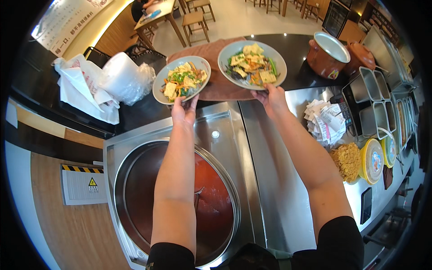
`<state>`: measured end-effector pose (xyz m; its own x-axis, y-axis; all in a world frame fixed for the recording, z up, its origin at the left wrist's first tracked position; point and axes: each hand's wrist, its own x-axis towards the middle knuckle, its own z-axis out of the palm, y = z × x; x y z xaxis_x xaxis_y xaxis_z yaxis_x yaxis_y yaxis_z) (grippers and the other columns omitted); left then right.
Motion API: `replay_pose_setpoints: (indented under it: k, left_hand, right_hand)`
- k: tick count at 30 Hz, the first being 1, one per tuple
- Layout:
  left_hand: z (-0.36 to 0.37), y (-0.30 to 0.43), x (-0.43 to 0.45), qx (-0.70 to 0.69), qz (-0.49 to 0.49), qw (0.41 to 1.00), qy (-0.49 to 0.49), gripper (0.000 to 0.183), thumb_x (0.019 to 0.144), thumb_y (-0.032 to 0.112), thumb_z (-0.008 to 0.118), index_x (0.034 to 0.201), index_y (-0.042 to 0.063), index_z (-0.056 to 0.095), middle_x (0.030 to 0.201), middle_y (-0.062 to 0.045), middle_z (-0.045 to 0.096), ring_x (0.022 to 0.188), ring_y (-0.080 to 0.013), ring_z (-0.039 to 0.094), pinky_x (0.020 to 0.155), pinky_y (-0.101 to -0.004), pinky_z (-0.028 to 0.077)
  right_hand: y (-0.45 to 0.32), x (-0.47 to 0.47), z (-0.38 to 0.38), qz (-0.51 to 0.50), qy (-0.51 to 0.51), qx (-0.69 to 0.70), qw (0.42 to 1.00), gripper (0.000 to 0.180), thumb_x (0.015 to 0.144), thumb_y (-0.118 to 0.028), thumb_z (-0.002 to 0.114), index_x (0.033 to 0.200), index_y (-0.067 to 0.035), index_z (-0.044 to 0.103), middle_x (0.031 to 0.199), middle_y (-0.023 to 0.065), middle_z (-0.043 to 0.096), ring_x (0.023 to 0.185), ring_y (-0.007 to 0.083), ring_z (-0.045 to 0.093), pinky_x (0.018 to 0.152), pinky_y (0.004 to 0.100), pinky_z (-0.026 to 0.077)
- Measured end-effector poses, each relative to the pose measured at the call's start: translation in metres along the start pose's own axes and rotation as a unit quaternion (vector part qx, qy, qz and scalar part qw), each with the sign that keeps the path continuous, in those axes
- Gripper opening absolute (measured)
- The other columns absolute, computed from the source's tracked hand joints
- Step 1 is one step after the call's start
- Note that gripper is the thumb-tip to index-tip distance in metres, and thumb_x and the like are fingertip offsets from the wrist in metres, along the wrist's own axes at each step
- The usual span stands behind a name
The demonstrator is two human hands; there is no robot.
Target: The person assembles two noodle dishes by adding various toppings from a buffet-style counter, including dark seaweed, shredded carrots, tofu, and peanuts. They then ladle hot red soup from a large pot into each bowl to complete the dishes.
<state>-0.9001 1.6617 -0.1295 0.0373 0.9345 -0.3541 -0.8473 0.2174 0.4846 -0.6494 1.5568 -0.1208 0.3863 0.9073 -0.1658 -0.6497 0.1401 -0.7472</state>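
Observation:
My left hand (184, 111) grips the near edge of a grey bowl (157, 86) with thumb and fingers. The bowl is filled with yellow crisp pieces, chopped greens, orange strips and pale noodles. In my right hand (272, 101) is a second, similar bowl (223, 60), held by its near rim, with greens and dark strips beside the yellow pieces. Both bowls are over or on a brown cloth (217, 91) on the black counter (145, 119); whether they rest on it I cannot tell. Below my left forearm sits a large round metal pot (235, 199) of red broth, partly hidden.
Left on the counter are a white bag (79, 87) and a plastic-wrapped white bundle (125, 77). To the right stand a brown pot (324, 57), paper slips (325, 121), metal containers (373, 114), yellow-rimmed tubs (372, 162) and a phone (366, 206). Wooden stools (194, 20) stand beyond.

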Motion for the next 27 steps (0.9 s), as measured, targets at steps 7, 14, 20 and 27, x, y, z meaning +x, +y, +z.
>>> replay_pose_setpoints:
  k: [7, 14, 20, 27]
  left_hand:
    - [-0.034, 0.010, 0.012, 0.080, 0.004, 0.997, -0.011, 0.044, 0.076, -0.008, 0.040, 0.120, -0.012, 0.038, 0.118, -0.024, 0.049, 0.109, -0.0391, 0.050, 0.094, -0.0533, 0.046]
    - [-0.035, 0.020, -0.006, 0.057, 0.020, 0.998, 0.035, 0.049, 0.075, -0.008, 0.039, 0.124, -0.009, 0.036, 0.122, -0.024, 0.047, 0.113, -0.0392, 0.047, 0.096, -0.0550, 0.043]
    - [0.002, 0.014, 0.005, 0.012, 0.030, 0.999, 0.004, 0.044, 0.073, -0.010, 0.041, 0.116, -0.009, 0.045, 0.114, -0.023, 0.053, 0.106, -0.0388, 0.053, 0.096, -0.0528, 0.044]
    - [0.009, 0.008, 0.004, 0.064, 0.053, 0.996, 0.023, 0.043, 0.078, -0.010, 0.041, 0.121, -0.005, 0.039, 0.117, -0.022, 0.050, 0.105, -0.0396, 0.052, 0.092, -0.0562, 0.046]
  right_hand:
    - [0.039, 0.036, -0.005, 0.000, 0.026, -0.016, 1.000, 0.025, 0.089, -0.005, 0.038, 0.107, 0.011, 0.045, 0.100, 0.0201, 0.058, 0.083, 0.0276, 0.062, 0.071, 0.0369, 0.055]
    - [0.031, 0.041, -0.008, 0.015, 0.038, -0.015, 0.999, 0.027, 0.090, -0.006, 0.038, 0.112, 0.008, 0.045, 0.102, 0.0198, 0.057, 0.082, 0.0274, 0.061, 0.067, 0.0358, 0.056]
    - [0.017, 0.033, 0.006, 0.022, 0.028, -0.007, 0.999, 0.026, 0.091, -0.008, 0.039, 0.115, 0.004, 0.042, 0.106, 0.0174, 0.055, 0.085, 0.0255, 0.060, 0.067, 0.0344, 0.056]
    - [0.010, 0.022, 0.022, 0.051, 0.018, 0.002, 0.999, 0.024, 0.092, -0.009, 0.042, 0.114, 0.001, 0.040, 0.104, 0.0179, 0.055, 0.086, 0.0263, 0.060, 0.070, 0.0349, 0.056]
